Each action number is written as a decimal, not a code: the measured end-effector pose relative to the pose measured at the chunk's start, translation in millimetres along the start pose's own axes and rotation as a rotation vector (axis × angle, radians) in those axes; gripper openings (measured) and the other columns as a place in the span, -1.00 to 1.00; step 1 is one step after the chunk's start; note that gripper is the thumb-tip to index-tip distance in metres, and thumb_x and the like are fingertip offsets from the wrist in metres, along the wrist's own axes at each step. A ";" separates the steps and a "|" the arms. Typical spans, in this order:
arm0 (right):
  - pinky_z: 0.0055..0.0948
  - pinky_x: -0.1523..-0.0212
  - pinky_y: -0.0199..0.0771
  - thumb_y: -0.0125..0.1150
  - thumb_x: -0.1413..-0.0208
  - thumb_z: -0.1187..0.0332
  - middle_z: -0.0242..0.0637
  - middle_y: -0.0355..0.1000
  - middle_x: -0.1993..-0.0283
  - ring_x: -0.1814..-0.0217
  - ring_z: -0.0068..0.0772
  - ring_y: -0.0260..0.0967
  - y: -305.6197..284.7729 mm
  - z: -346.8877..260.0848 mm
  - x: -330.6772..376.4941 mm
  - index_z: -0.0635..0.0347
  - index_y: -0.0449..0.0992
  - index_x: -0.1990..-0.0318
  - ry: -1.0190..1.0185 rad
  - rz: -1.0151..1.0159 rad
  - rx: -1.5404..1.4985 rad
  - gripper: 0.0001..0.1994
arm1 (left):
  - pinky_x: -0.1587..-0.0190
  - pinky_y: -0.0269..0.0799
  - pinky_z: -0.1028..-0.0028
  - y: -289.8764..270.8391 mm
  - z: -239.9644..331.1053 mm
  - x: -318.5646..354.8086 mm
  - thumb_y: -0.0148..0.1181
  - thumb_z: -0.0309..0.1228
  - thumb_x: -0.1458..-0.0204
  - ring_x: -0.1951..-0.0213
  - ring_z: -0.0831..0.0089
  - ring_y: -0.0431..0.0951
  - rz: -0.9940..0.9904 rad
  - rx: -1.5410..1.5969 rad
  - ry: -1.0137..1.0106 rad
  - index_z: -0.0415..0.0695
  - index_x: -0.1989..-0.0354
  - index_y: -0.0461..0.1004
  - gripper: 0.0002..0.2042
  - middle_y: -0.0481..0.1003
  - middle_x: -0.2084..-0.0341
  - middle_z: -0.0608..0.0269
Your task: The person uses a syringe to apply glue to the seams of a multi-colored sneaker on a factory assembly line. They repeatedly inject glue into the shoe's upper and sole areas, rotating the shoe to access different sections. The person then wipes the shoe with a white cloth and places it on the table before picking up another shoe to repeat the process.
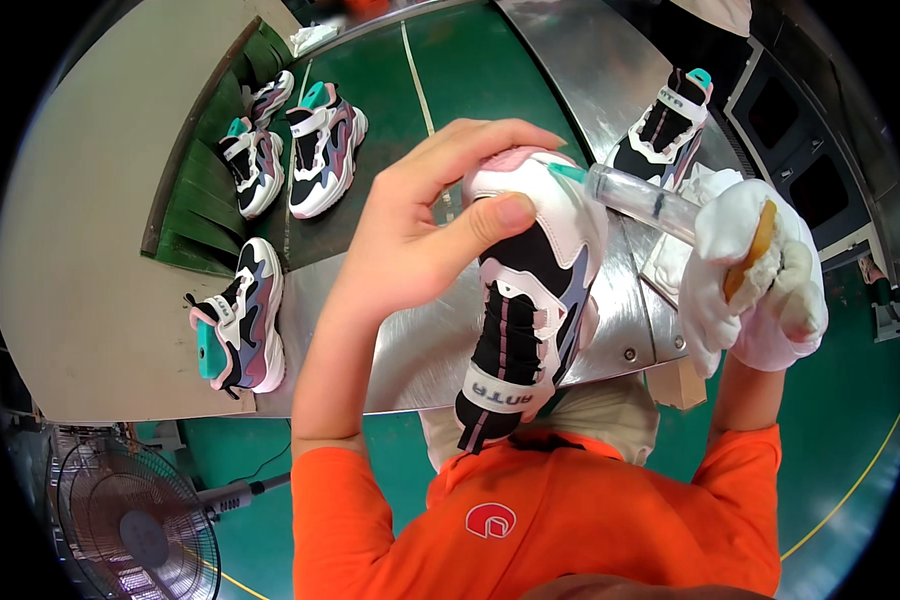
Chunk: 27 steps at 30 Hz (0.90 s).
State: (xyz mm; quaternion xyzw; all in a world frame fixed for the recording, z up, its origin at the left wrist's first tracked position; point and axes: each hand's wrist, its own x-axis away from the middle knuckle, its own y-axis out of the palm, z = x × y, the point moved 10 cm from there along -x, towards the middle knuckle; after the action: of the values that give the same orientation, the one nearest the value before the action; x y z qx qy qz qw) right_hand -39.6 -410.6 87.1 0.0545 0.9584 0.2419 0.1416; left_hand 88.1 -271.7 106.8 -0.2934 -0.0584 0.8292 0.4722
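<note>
While the left hand (pixel 420 235) is clamping around the toe of a white, black and pink sneaker (pixel 530 300) — thumb pressing on top, fingers wrapping the tip — a person in an orange shirt (pixel 570 520) is tilting the shoe heel-down toward the chest, just off the near edge of the steel workbench (pixel 410 350), apparently so the toe is facing the tool. The right hand (pixel 760 275), wearing a white cloth glove, is closing fully around a clear tube with a green nozzle (pixel 635 195), its tip touching the toe. Other matching sneakers (pixel 300 145) are resting on the green conveyor belt (pixel 390 70) toward the far left, another (pixel 240 320) lying at the bench's left edge.
</note>
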 end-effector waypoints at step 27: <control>-0.57 0.64 0.36 0.30 0.33 0.31 -0.18 0.34 0.56 0.66 -0.43 0.31 -11.2 146.0 -36.2 0.60 0.36 0.16 0.351 0.033 -0.104 -0.44 | -0.16 0.28 0.41 -85.7 -136.6 98.1 0.03 -0.23 -0.25 -0.08 0.36 0.42 0.607 0.384 -0.215 -0.39 -0.21 0.23 -0.50 0.42 -0.04 0.04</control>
State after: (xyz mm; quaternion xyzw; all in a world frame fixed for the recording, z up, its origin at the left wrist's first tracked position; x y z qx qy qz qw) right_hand 38.1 -361.3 -32.4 0.0197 0.9536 0.2990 -0.0291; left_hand 188.9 -169.3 -15.6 -0.1148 0.1386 0.9533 0.2427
